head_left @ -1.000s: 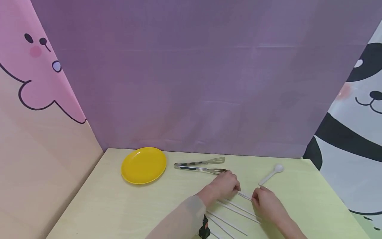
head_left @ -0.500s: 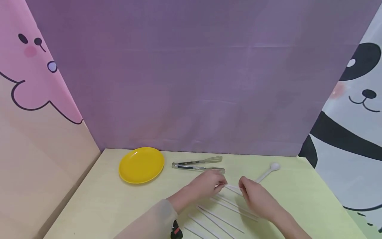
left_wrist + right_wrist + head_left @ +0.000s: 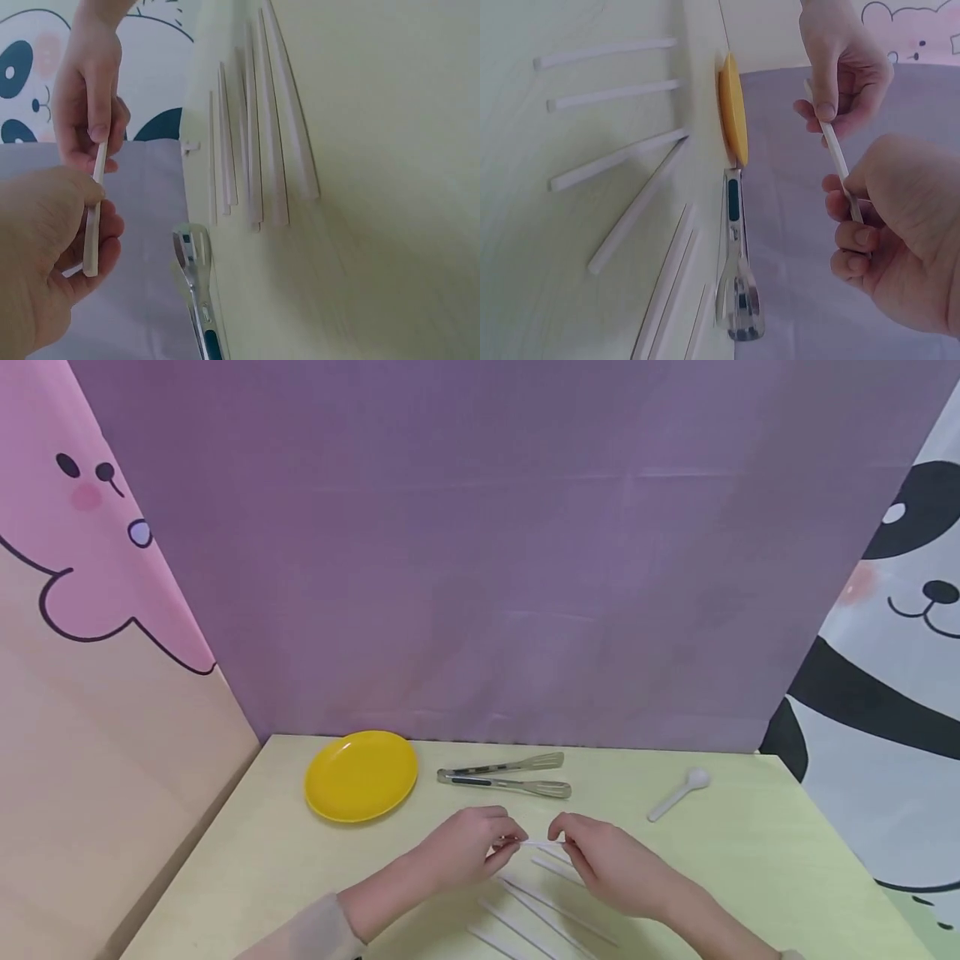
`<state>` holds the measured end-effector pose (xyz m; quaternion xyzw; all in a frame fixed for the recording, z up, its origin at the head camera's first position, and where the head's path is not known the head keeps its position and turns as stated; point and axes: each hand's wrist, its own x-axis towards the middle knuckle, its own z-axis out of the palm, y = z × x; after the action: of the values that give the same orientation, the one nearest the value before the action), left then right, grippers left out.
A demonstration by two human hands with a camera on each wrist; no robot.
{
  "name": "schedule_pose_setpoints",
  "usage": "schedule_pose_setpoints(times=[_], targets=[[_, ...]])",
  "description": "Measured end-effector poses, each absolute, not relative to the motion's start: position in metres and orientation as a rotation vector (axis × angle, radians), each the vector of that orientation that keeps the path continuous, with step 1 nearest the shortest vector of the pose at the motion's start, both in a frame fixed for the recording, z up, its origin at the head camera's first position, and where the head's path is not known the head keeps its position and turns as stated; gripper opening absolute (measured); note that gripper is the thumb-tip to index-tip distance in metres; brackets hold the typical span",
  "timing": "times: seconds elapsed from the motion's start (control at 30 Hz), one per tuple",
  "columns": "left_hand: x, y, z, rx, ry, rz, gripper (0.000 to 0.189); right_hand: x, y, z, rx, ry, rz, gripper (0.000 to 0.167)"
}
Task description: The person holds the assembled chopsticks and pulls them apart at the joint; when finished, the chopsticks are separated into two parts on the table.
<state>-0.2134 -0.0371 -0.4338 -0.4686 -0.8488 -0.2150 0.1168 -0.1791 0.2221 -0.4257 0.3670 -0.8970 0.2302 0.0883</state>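
Holding a white stick (image 3: 836, 154) up between left hand (image 3: 468, 846) and right hand (image 3: 613, 864), on the near side of the tongs (image 3: 495, 782)!
Clamped on that stick with both grips, pinched near one end, curled about the other. Cannot tell if single or a tight pair. Spotting loose sticks (image 3: 604, 53) on the tabletop (image 3: 300, 877), also nearer than the tongs, with a yellow plate (image 3: 360, 777) left of the tongs, a white spoon (image 3: 675, 797) to the right. Looks like a mid-air handling step, perhaps steadying or passing across; calls next, probably, for a sure hold on one side before loosening the other.
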Motion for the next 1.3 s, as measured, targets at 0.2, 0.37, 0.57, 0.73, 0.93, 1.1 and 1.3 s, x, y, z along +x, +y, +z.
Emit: schedule_pose_setpoints(times=[0.2, 0.37, 0.57, 0.73, 0.93, 1.1, 1.3], targets=[[-0.192, -0.050, -0.430, -1.319, -2.480, -0.672, 0.008, -0.173, 0.210, -0.422, 1.224, -2.594, 0.705, 0.026], [-0.181, -0.055, -0.428, -1.246, -2.460, -0.763, 0.006, -0.174, 0.201, -0.422, 1.319, -2.479, 0.685, 0.017], [-0.175, -0.054, -0.425, -1.227, -2.405, -0.689, 0.006, -0.177, 0.197, -0.420, 1.369, -2.428, 0.729, 0.018], [-0.179, -0.055, -0.423, -1.256, -2.300, -0.615, 0.009, -0.178, 0.196, -0.417, 1.394, -2.412, 0.761, 0.027], [-0.183, -0.054, -0.428, -1.300, -2.157, -0.555, 0.006, -0.179, 0.199, -0.415, 1.407, -2.391, 0.772, 0.030], [-0.184, -0.052, -0.431, -1.334, -2.107, -0.601, 0.005, -0.180, 0.204, -0.415, 1.429, -2.392, 0.780, 0.032], [-0.185, -0.046, -0.433, -1.344, -2.064, -0.554, 0.004, -0.180, 0.211, -0.417, 1.434, -2.382, 0.761, 0.033]])
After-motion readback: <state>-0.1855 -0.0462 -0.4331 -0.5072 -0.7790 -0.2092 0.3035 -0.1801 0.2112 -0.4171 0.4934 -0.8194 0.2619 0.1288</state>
